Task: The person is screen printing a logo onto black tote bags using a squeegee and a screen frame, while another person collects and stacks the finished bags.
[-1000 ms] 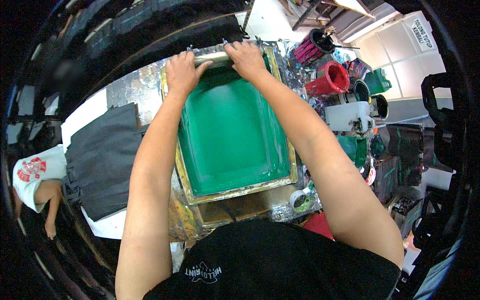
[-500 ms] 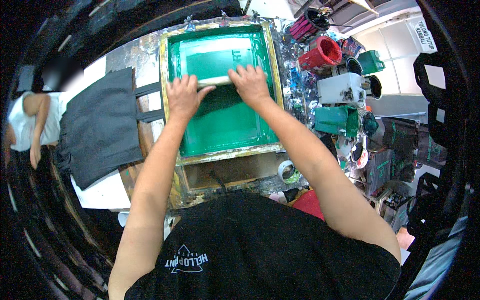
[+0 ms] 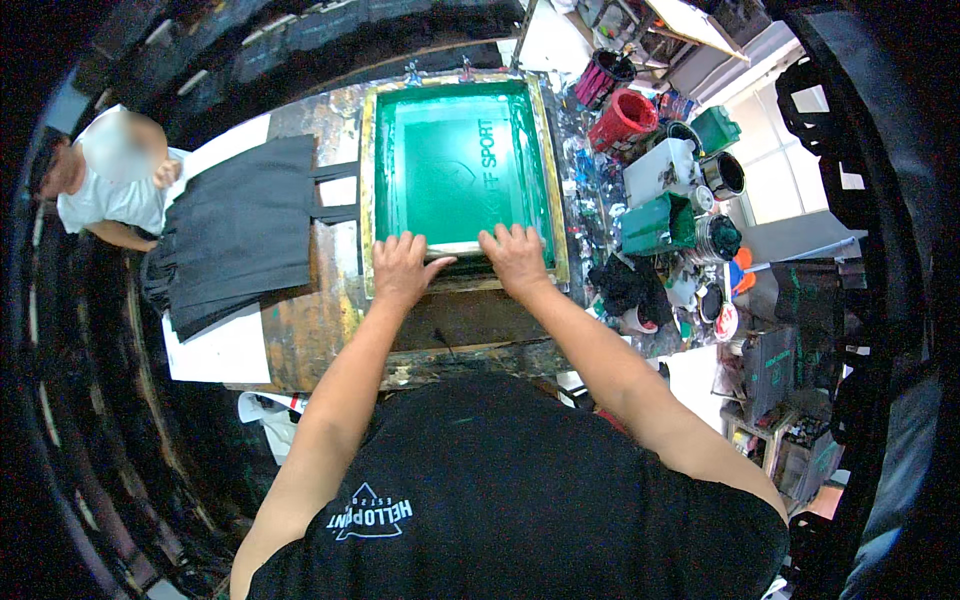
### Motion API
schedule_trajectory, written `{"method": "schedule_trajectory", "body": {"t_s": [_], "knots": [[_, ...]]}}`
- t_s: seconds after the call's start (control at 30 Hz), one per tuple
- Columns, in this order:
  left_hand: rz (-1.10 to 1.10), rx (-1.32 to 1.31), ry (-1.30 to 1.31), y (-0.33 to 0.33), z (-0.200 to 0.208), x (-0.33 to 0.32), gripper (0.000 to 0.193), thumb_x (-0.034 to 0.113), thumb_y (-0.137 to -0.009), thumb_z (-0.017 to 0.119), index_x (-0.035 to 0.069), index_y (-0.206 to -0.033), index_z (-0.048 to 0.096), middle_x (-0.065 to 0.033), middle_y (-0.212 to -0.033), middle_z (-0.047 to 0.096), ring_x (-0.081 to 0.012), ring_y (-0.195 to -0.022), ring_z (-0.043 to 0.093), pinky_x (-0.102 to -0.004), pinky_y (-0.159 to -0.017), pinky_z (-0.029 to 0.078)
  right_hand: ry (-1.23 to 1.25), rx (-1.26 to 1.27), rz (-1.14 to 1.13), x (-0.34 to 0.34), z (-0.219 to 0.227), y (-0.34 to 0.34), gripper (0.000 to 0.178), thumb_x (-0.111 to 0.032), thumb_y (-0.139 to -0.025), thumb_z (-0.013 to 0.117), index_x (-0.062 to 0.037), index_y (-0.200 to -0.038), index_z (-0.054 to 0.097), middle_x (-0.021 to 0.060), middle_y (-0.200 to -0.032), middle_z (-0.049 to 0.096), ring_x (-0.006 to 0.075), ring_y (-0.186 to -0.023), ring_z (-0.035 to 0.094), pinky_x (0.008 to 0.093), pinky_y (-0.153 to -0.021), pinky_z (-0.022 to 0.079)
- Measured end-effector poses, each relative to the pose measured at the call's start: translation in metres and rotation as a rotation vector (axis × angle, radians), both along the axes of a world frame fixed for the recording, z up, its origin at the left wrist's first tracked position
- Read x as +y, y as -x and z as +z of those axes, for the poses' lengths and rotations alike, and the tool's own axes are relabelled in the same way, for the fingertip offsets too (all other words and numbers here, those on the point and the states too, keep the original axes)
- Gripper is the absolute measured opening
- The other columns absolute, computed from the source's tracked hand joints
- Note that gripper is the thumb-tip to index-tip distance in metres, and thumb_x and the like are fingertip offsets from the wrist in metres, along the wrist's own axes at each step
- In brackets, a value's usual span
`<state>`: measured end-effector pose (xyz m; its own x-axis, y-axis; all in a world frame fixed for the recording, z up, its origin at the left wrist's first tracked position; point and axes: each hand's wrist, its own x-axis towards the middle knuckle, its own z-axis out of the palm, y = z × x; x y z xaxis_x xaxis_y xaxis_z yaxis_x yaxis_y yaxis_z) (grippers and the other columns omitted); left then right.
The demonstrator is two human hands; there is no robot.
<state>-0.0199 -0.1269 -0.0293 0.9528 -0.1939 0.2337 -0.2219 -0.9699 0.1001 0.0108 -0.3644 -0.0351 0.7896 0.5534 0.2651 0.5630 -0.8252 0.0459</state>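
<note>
Both my hands grip one squeegee (image 3: 455, 249) with a pale bar handle, held crosswise at the near end of a screen printing frame (image 3: 368, 200). My left hand (image 3: 402, 270) is closed on its left part, thumb stretched along the bar. On its right part my right hand (image 3: 517, 262) is closed, fingers over the top. Green ink (image 3: 430, 150) coats the mesh ahead of the squeegee, with a darker printed design showing through at the right. The squeegee's blade is hidden. Black fabric bags (image 3: 245, 215) lie left of the frame, their straps reaching toward it.
Red (image 3: 624, 120), pink-black (image 3: 603, 80) and green (image 3: 660, 225) ink containers crowd the table's right side. Black cloth (image 3: 630, 285) lies near them. Clamps (image 3: 466, 70) stand at the frame's far edge. At the far left is another person in a white shirt (image 3: 110, 170).
Both hands have drawn the squeegee toward me, from the screen's middle to its near end. My view has shifted, and the person at left has moved.
</note>
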Motion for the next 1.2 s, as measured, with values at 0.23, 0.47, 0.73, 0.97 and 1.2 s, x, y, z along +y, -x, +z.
{"method": "schedule_trajectory", "body": {"t_s": [0.23,0.47,0.73,0.97,1.2], "knots": [[0.007,-0.084,0.231,0.041,0.002,0.033,0.107,0.063,-0.071,0.085,0.001,-0.148,0.044,-0.0204,-0.135,0.05,-0.0399,-0.123,0.049,-0.0503,-0.11,0.036,0.001,0.139,-0.067,0.003,0.008,0.027,0.044,-0.03,-0.083,0.074,-0.0166,-0.123,0.061,0.0071,-0.107,0.06,0.0276,-0.105,0.057,0.0523,-0.09,0.041],[0.392,0.189,0.155,0.074,-0.072,0.083,0.101,0.05,-0.056,0.096,0.004,-0.137,0.057,-0.0193,-0.13,0.052,-0.0397,-0.124,0.048,-0.0521,-0.108,0.035,-0.046,0.207,-0.095,0.004,0.002,0.047,0.047,-0.031,-0.082,0.076,-0.0172,-0.125,0.061,0.0085,-0.111,0.058,0.0279,-0.11,0.054,0.0561,-0.102,0.033],[0.458,0.02,0.765,0.09,-0.033,0.088,0.088,0.03,-0.058,0.101,-0.002,-0.13,0.062,-0.0165,-0.122,0.062,-0.0342,-0.115,0.059,-0.0459,-0.102,0.046,-0.178,0.153,-0.081,0.011,0.106,0.014,0.055,-0.054,-0.085,0.073,-0.0123,-0.12,0.066,0.0099,-0.107,0.058,0.0287,-0.102,0.054,0.0592,-0.098,0.032],[0.269,-0.289,1.279,-0.023,0.126,0.055,0.074,0.023,-0.088,0.085,-0.005,-0.144,0.047,-0.0137,-0.13,0.06,-0.0225,-0.116,0.058,-0.0355,-0.103,0.047,-0.227,-0.327,-0.071,0.025,0.231,-0.091,0.052,-0.065,-0.088,0.063,-0.0148,-0.1,0.069,0.0067,-0.085,0.065,0.0263,-0.086,0.064,0.0519,-0.09,0.034],[0.646,0.157,0.497,-0.034,-0.022,0.087,0.095,0.049,-0.092,0.075,-0.016,-0.149,0.035,-0.0352,-0.143,0.047,-0.0497,-0.134,0.046,-0.0538,-0.116,0.035,-0.302,-0.291,-0.028,0.047,0.291,-0.148,0.068,-0.067,-0.098,0.048,-0.0044,-0.084,0.07,0.0181,-0.082,0.072,0.0346,-0.084,0.069,0.0623,-0.098,0.039]]}}
